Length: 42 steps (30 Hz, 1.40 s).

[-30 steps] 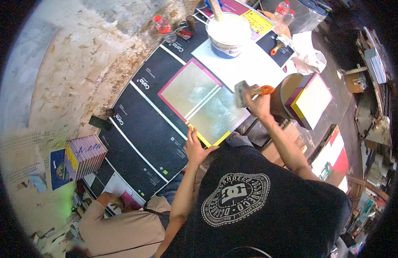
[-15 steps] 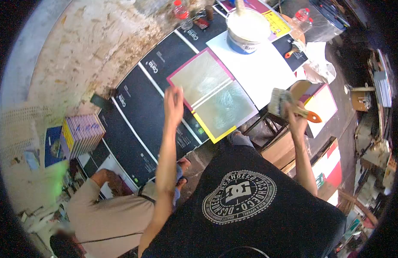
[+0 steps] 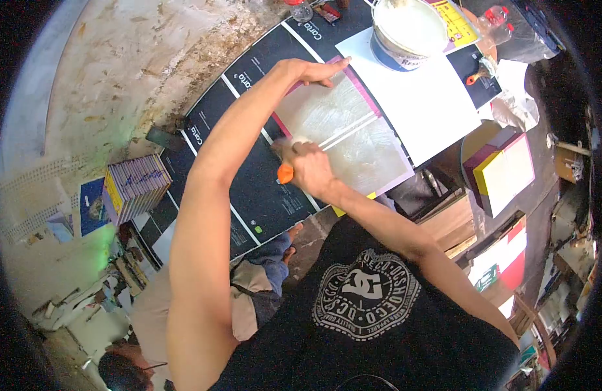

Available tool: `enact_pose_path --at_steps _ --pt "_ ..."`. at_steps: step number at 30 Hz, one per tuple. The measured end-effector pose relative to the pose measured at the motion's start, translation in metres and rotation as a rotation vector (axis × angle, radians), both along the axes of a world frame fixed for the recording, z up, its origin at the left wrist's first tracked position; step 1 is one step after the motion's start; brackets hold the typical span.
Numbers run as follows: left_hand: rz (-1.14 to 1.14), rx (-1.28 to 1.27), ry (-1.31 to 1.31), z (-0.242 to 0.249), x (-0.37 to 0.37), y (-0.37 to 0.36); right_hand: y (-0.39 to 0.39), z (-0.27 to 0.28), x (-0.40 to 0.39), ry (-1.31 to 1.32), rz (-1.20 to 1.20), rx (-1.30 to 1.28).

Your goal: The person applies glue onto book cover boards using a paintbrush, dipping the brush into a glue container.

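Note:
My right hand (image 3: 310, 169) is closed around a paintbrush, whose orange handle end (image 3: 285, 173) sticks out toward me. The brush's bristles are mostly hidden, near the left edge of a sheet with a magenta and yellow border (image 3: 372, 98). Two white strips cross the sheet's middle, and its greyish panels look wet and streaky. Stretched out at the far left corner of that sheet is my left hand (image 3: 314, 70), its fingers extended and holding nothing.
A bucket of white paste (image 3: 405, 55) stands on white board (image 3: 431, 117) beyond the sheet. Another brush (image 3: 483, 70) lies farther right. At left is a stack of bound boards (image 3: 137, 188). A box (image 3: 503, 171) sits at right. Another person (image 3: 151, 326) is low at left.
My right hand has swung the brush from the right side over to the sheet's left edge. My left hand has moved up to the sheet's far corner. The view has shifted slightly.

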<state>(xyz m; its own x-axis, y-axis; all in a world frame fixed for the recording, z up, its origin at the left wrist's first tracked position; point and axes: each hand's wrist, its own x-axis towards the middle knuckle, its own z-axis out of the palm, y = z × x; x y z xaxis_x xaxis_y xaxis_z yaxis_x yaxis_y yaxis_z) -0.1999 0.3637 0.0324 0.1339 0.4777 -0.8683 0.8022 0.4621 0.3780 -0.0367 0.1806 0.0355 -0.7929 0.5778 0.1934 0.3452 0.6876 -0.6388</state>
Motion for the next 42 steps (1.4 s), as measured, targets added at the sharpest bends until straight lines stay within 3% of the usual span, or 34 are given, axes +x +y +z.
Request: enact_pose_path --at_steps 2,5,6,8,10,11,14,16,18,20,22,24,26,27,28,29,30,32,34,36,40,42 --pt "-0.049 0.003 0.036 0.005 -0.001 0.008 0.002 0.019 0.003 0.022 0.073 -0.146" --pt "-0.094 -0.048 0.018 0.016 -0.002 0.011 0.045 0.032 0.001 0.179 -0.182 0.009" --pt "-0.086 -0.031 -0.01 0.01 -0.005 0.009 0.054 0.027 -0.004 0.116 -0.259 0.013" --pt "-0.083 0.02 -0.058 -0.003 -0.01 0.012 0.026 -0.027 -0.027 -0.109 -0.092 -0.034" --pt "-0.093 0.004 -0.035 0.0 -0.008 0.016 -0.008 -0.023 -0.033 -0.047 0.031 -0.007" --pt "-0.104 -0.021 -0.026 0.01 -0.004 0.016 -0.006 0.001 -0.03 -0.09 0.117 -0.258" --pt "-0.116 0.002 -0.041 -0.01 -0.01 0.022 0.017 0.02 -0.02 0.136 -0.004 0.063" --pt "-0.105 -0.012 -0.048 -0.019 -0.012 0.016 0.051 0.032 -0.027 0.066 -0.138 -0.044" --pt "-0.109 -0.066 -0.019 -0.008 -0.011 0.021 0.051 0.0 -0.051 0.025 -0.224 -0.015" --pt "-0.097 -0.039 -0.034 -0.017 -0.015 0.025 0.003 -0.028 -0.069 -0.113 -0.095 0.095" --pt "-0.091 -0.005 -0.036 -0.018 -0.012 0.023 0.001 0.012 -0.064 -0.032 0.031 -0.241" --pt "-0.087 -0.017 -0.04 -0.034 -0.017 0.028 0.009 0.008 -0.057 0.162 -0.053 0.011" --pt "-0.072 -0.048 -0.031 -0.031 -0.019 0.019 0.042 0.02 -0.05 0.077 -0.146 0.104" --pt "-0.069 -0.057 -0.021 -0.005 -0.011 0.017 0.057 0.019 -0.052 0.102 -0.229 0.093" --pt "-0.073 -0.061 -0.01 0.008 -0.006 0.017 0.055 0.007 -0.06 0.046 -0.208 0.054" --pt "-0.072 -0.1 -0.04 -0.027 -0.019 0.026 0.047 -0.01 -0.073 -0.009 -0.192 0.021" --pt "-0.064 -0.091 -0.038 -0.023 -0.015 0.025 0.04 -0.022 -0.084 -0.063 -0.181 -0.013" --pt "-0.051 -0.073 -0.028 -0.015 -0.012 0.021 0.013 -0.011 -0.088 -0.057 0.034 -0.021" --pt "-0.039 -0.057 -0.013 -0.012 -0.009 0.022 -0.006 0.003 -0.074 0.001 0.113 -0.207" --pt "-0.021 -0.022 0.0 -0.009 -0.008 0.015 -0.009 0.013 -0.039 0.224 0.068 -0.079" --pt "-0.021 -0.028 -0.003 -0.014 -0.012 0.008 0.039 0.014 0.019 0.029 -0.115 0.089" --pt "-0.033 0.024 0.008 -0.017 -0.009 0.006 0.038 0.0 0.022 0.018 -0.122 0.03"
